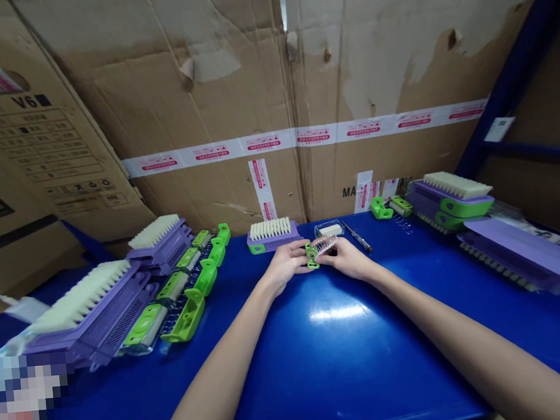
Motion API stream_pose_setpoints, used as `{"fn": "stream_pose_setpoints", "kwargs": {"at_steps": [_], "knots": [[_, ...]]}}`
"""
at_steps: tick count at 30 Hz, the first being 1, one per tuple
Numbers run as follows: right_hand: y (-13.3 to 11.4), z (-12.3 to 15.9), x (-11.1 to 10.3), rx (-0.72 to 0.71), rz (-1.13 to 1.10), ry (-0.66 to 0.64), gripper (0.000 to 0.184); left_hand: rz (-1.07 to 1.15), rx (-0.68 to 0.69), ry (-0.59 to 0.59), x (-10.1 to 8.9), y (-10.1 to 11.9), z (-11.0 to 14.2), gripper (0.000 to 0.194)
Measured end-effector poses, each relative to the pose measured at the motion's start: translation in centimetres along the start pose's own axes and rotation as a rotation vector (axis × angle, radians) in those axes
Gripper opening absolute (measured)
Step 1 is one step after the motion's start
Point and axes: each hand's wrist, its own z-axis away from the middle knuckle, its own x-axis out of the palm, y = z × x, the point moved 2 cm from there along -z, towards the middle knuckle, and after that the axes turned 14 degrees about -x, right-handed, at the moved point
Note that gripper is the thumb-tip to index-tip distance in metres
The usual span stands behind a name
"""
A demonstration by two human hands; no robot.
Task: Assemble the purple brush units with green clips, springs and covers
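Left hand grips small green piece; right hand grips clear coil-like piece close against it. Both are above middle of blue counter; fine, steady hold seems needed. Near back edge, clear case contains pale block, beside pen-like tool.

One left hand and one right hand are holding one green bracket and one coil. Four green caps are lying leftward, beside four green-topped blocks. One purple brush is sitting centrally; one slim tool is lying nearby.
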Motion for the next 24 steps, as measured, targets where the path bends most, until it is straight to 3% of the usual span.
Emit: {"fn": "stream_pose_setpoints", "kwargs": {"at_steps": [11, 21, 24], "knots": [[-0.9, 0.1, -0.2, -0.004, -0.009, -0.032, 0.008, 0.012, 0.014, 0.036, 0.1, -0.2, -0.2, 0.051], [-1.1, 0.1, 0.3, -0.056, 0.066, 0.039, 0.029, 0.013, 0.059, 0.060, 0.2, 0.1, 0.1, 0.047], [-1.2, 0.0, 0.2, -0.089, 0.131, 0.085, 0.027, 0.025, 0.073, 0.037, 0.1, 0.0, 0.0, 0.049]]}}
